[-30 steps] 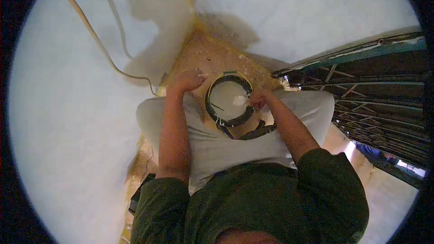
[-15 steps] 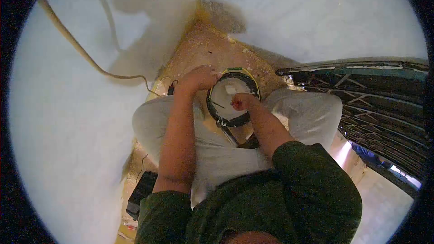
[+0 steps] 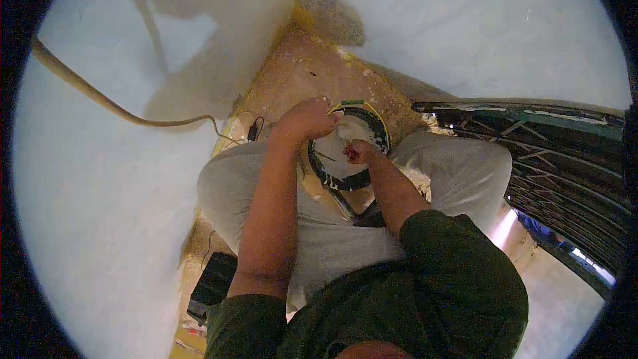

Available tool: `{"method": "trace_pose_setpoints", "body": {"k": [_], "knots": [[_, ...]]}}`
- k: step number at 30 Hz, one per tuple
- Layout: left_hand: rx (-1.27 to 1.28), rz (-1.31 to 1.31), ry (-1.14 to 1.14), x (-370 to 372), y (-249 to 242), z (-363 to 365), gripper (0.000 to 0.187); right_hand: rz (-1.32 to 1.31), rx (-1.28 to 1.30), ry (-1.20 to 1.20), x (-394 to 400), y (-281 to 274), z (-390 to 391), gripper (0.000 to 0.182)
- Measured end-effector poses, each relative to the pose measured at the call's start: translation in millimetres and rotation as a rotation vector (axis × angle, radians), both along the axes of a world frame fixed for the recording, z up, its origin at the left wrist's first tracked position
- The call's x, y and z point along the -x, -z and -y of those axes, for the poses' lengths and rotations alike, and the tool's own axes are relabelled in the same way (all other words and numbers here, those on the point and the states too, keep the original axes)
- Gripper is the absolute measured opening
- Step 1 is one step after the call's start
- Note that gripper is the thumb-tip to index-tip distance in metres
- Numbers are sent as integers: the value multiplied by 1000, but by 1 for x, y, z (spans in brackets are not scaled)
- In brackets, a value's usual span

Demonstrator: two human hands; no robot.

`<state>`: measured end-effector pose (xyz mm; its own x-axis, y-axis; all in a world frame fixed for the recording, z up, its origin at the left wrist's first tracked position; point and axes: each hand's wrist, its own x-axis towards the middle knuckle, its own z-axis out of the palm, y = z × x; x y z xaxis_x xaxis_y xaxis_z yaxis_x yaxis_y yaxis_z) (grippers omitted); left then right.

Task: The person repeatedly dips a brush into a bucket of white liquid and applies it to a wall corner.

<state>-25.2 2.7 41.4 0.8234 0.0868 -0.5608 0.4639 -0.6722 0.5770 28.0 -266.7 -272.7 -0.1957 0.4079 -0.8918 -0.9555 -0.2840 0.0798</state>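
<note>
A round black bucket (image 3: 359, 180) with pale grey, paste-like contents (image 3: 332, 165) stands on the floor between my knees. Its yellow handle (image 3: 380, 117) has a green grip and rests along the far rim. My left hand (image 3: 307, 119) is curled at the bucket's left far rim, fingertips reaching over the edge; what it holds, if anything, is hidden. Over the contents, my right hand (image 3: 359, 151) is closed, its grip too small to make out. A thin dark stick-like thing (image 3: 323, 155) shows in the contents left of it.
White walls meet at the corner ahead. A cable (image 3: 126, 114) runs along the left wall to a small black plug (image 3: 252, 133). A black box (image 3: 212, 282) lies by my left leg. A folding metal gate (image 3: 558, 153) stands on the right. A black, angled thing (image 3: 369, 216) lies below the bucket.
My left hand has moved right, farther over the bucket rim. My right hand stays over the contents with a slight shift. The whole view has shifted a little.
</note>
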Motion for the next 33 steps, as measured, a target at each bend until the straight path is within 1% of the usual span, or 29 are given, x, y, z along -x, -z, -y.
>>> {"method": "trace_pose_setpoints", "body": {"k": [2,3,4,5,7,8,9,10,12,13,14,15,16,17,18,19,20,21,22,23,24,25,26,27,28,29,30,32,33], "knots": [[5,-36,-24,-1,-6,0,48,246,196,-181,4,-32,-19,13],[-1,-22,15,-1,-2,0,48,245,195,-181,3,-11,-13,13],[-7,-7,53,-1,-1,0,49,198,182,-161,0,32,-1,15],[-8,-8,54,0,-3,1,49,149,168,-140,-1,55,6,16],[-55,-10,-21,1,-12,2,49,151,147,-136,-1,11,-8,17],[-58,-10,-18,1,-12,2,49,155,128,-134,-1,-8,-14,18],[-49,2,7,1,-12,1,50,155,126,-131,-3,15,-7,18],[-40,13,32,0,-12,0,51,147,81,-180,-6,58,8,18],[-21,-17,35,0,-13,0,51,138,35,-226,-3,69,11,18],[-2,-44,35,-2,-14,-1,51,147,47,-161,-2,74,14,17],[-3,-44,37,-2,-4,-2,51,157,60,-96,0,68,13,16],[-13,-16,89,-1,10,-2,50,158,60,-94,2,64,16,16],[-25,14,142,-1,23,-3,50,71,15,53,4,60,18,16],[-27,17,145,-2,13,-2,50,-15,-31,200,5,55,19,16],[-11,-30,61,-2,-6,0,49,-13,-33,202,6,41,15,16],[5,-78,-24,-3,-19,1,48,120,-24,68,7,19,9,16],[4,-78,-23,-3,-21,0,48,251,-14,-67,8,14,8,17],[8,-50,55,-3,-22,-1,48,251,-14,-66,7,10,7,17],[13,-22,133,-3,-23,-1,47,269,-78,-110,4,5,8,17],[13,-22,133,-2,-10,-2,47,288,-143,-154,3,4,9,17],[1,26,141,0,7,-3,48,287,-142,-155,4,4,6,17],[-11,73,149,2,24,-4,48,297,-60,-115,6,4,2,15],[-10,71,148,1,23,-4,48,306,22,-76,8,0,-1,13],[-14,-26,143,0,22,-5,48,304,22,-76,10,-5,-2,13],[-19,-121,137,-2,21,-5,50,278,-48,-5,10,-10,-1,11],[-19,-122,137,-2,13,-4,50,251,-117,66,11,-15,-2,10],[-13,-66,90,-2,0,-2,49,250,-117,66,11,-3,1,10],[-6,-10,44,-2,-16,-2,49,421,-266,-62,12,16,4,10],[0,-42,13,-3,-19,-2,51,422,-265,-63,7,1,-2,10]]}}
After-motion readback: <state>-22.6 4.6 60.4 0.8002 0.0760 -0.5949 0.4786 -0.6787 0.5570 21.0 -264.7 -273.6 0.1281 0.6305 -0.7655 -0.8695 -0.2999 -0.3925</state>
